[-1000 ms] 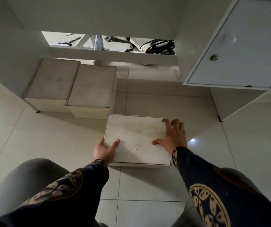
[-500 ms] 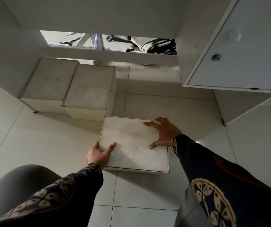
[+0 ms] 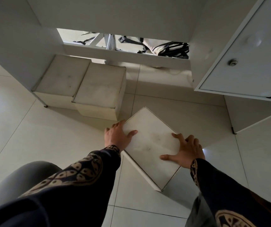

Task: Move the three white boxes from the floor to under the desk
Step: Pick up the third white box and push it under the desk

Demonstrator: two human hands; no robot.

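White tile floor (image 3: 33,141) carries the work. Nearest the camera are two dark patterned sleeves (image 3: 85,171) reaching forward and down.

The third box (image 3: 151,145) lies on the floor in front of the desk opening, turned diagonally so that one corner points toward the opening. It is not yet under the worktop (image 3: 115,12).

Left hand (image 3: 116,136): palm against the box's left edge, thumb laid on the lid, remaining fingers curled over the side. Right hand (image 3: 186,150): fingers spread wide and flat on the lid at the right corner. Neither hand closes around the box; both press on it.

Beyond, two boxes sit side by side at the left of the opening: the left box (image 3: 62,76) against the desk's left panel, the middle box (image 3: 100,87) touching it. The middle box's near face projects slightly further out. Free floor remains to their right, bounded by the cabinet (image 3: 246,54) on the right.

Hazards, as judged from this position:
- The rotated box's left corner is just beside the middle box. Pushing without squaring it first may strike and shift that box.
- Its far corner may catch the cabinet side if steered too far right.
- Flat hands may slip on the smooth lid.
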